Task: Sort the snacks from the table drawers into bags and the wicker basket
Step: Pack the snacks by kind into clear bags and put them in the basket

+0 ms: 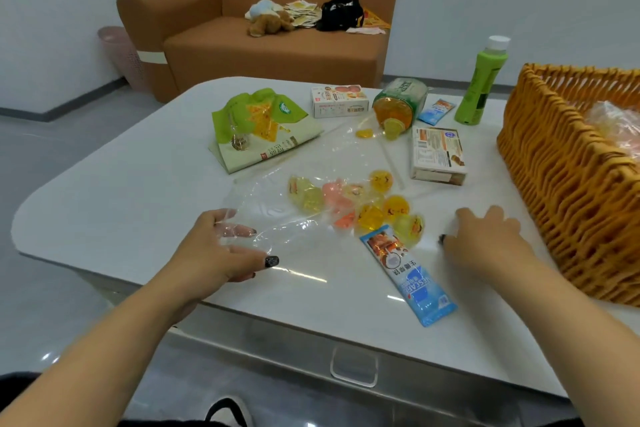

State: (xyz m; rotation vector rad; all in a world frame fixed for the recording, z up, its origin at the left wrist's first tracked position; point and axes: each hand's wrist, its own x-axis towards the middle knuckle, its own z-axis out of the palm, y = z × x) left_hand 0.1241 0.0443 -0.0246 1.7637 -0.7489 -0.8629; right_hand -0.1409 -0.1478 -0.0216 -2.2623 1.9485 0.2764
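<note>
White table (104,191), left hand (221,246) pinching clear bag (277,218), jelly cups (349,204) beyond fingertips

A living room; brown sofa (277,31) behind a white table (114,191).

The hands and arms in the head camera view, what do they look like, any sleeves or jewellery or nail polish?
Both forearms are bare, with no sleeves, watch or bracelets visible. The left hand has dark, nearly black polished nails with a faint pattern on the thumbnail. The right hand shows one dark nail; no rings visible.
</note>
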